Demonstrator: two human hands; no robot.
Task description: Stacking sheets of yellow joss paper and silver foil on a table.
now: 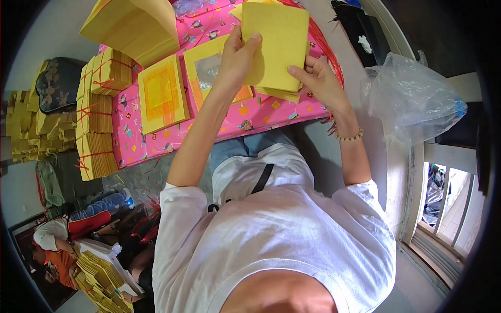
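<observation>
Above the far side of the table I hold up a stack of plain yellow joss paper (pixel 279 41). My left hand (pixel 239 56) is closed on its left edge, thumb lying on the front sheet. With thumb and fingers, my right hand (pixel 319 82) pinches its lower right corner. Behind my left wrist lies a pile with a silver square on top (pixel 209 70), partly covered by my arm. Left of that rests another pile printed with an orange square (pixel 160 94). A taller yellow paper stack (pixel 133 28) rises at the far left.
Bundles tied with red string (pixel 99 112) line the table's left edge. The pink patterned cover (pixel 151 148) is on the table. Red strings (pixel 326 44) and a clear plastic bag (pixel 412 99) are at right. Other people (pixel 60 255) sit at lower left beside more yellow paper (pixel 99 276).
</observation>
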